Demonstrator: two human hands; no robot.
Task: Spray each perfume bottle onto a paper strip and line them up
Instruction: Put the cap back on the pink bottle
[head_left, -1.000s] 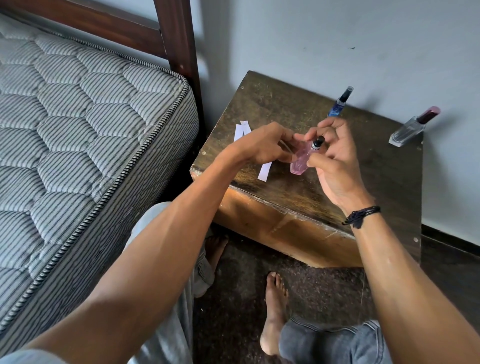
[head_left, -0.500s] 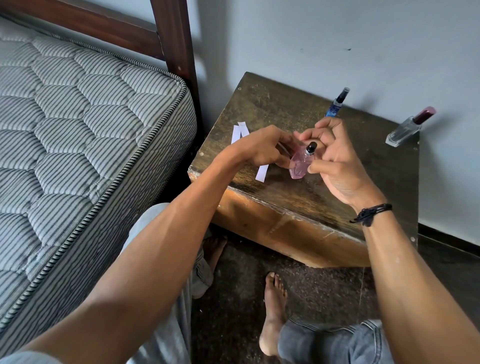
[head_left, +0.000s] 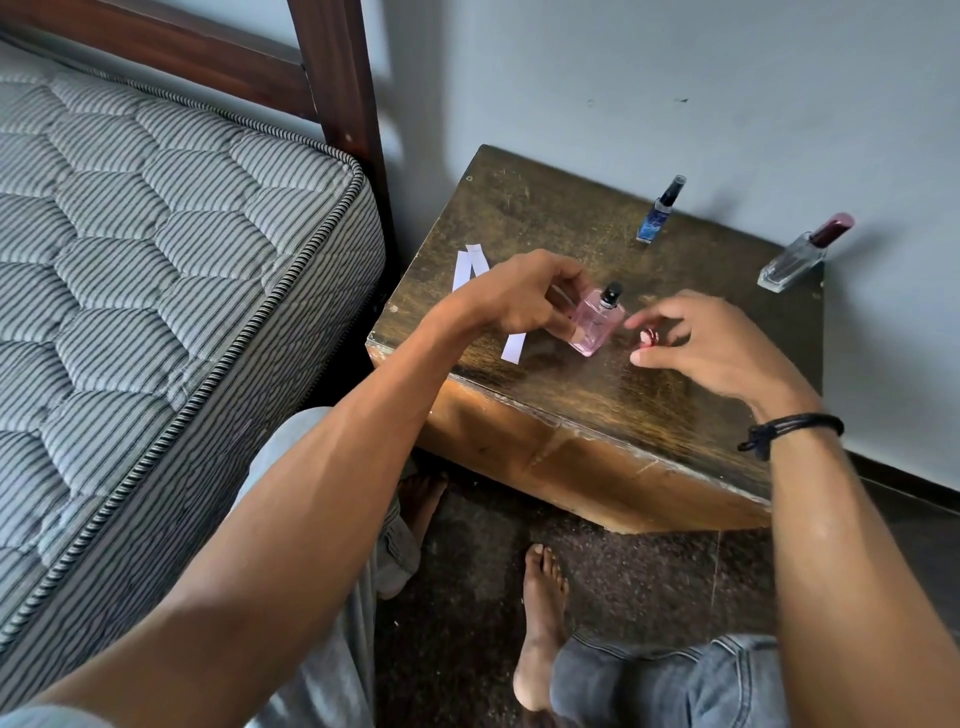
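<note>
My left hand (head_left: 524, 296) grips a pink perfume bottle (head_left: 597, 327) by its left side, just above the wooden table (head_left: 597, 415). Its black spray nozzle is bare. To the right, my right hand (head_left: 711, 348) holds the small pink-red cap (head_left: 649, 338) between thumb and fingers, low over the table. White paper strips (head_left: 470, 265) lie at the table's left edge. Another paper strip (head_left: 514, 347) pokes out from under my left hand. A blue bottle (head_left: 657, 218) and a clear bottle with a maroon cap (head_left: 795, 257) stand at the back.
A striped mattress (head_left: 156, 260) on a dark wooden bed frame (head_left: 332, 78) lies close on the left. A grey wall runs behind the table. My knees and bare feet are below the table's front edge, on a dark floor.
My right hand has pulled the cap off the pink bottle and moved right and down with it. The left hand still holds the bottle, now more upright.
</note>
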